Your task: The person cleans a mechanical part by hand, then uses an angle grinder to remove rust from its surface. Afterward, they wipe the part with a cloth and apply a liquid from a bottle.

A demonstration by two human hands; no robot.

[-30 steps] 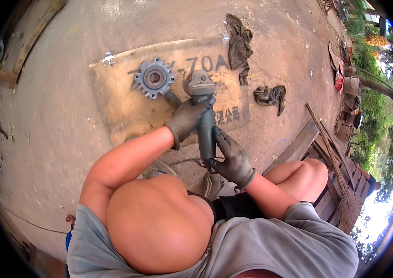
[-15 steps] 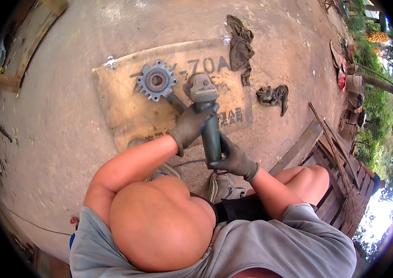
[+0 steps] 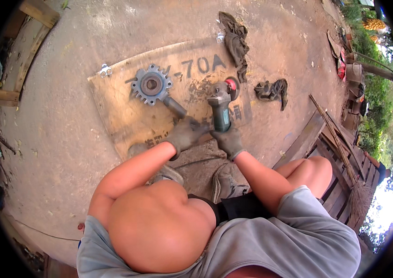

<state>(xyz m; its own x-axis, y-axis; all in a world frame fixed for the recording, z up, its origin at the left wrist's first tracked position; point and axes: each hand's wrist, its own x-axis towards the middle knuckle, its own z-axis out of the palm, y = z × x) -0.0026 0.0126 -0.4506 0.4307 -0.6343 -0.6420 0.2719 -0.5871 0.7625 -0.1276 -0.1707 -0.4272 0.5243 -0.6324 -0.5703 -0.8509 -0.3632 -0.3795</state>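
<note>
A grey toothed sprocket (image 3: 151, 85) lies on the wooden board (image 3: 108, 104), its thick shaft (image 3: 174, 107) slanting toward me. My left hand (image 3: 185, 135), in a dark grey glove, is at the near end of that shaft with fingers stretched to the right; whether it touches the shaft is unclear. My right hand (image 3: 230, 141), gloved alike, is wrapped round the rear of a green angle grinder (image 3: 221, 109). The grinder's grey head points away from me, with a red-faced disc (image 3: 232, 87) at its right. I cannot tell whether the grinder rests on the board.
Dark rags (image 3: 236, 44) lie at the board's far right corner, and another crumpled rag (image 3: 272, 91) is farther right. A twig broom (image 3: 355, 204) leans over wooden slats (image 3: 331, 185) at the right. Wooden beams (image 3: 31, 55) stand far left. My shoes are close below my hands.
My left hand has let go of the grinder and moved slightly down toward the shaft end. My right hand has moved up with the grinder, which has turned so its disc shows at the right.
</note>
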